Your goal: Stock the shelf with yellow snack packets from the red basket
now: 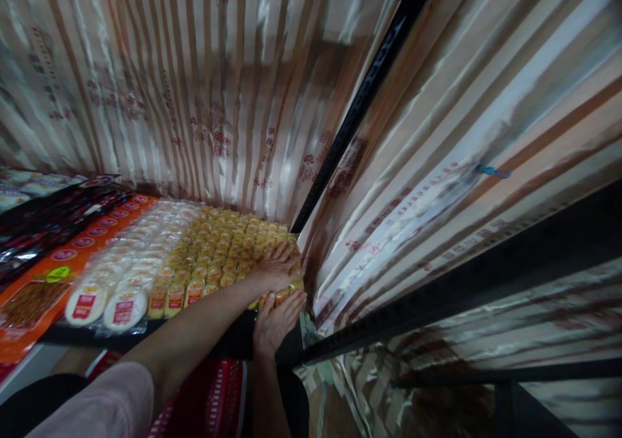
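Observation:
Rows of small yellow wrapped snack packs stand close together on a dark shelf. My left hand lies flat on top of the packs at their right end, fingers stretched out. Just in front of it, my right hand rests against the front right corner of the same rows, its fingers straight and gripping nothing. Left of the yellow packs are round white packs in clear wrap, set in rows with red labels. Orange bags showing brown sticks lie further left.
Dark shiny bags lie at the far left of the shelf. Striped plastic sheeting hangs behind and to the right. A black upright post and a black rail frame the shelf. Below is a red plastic basket.

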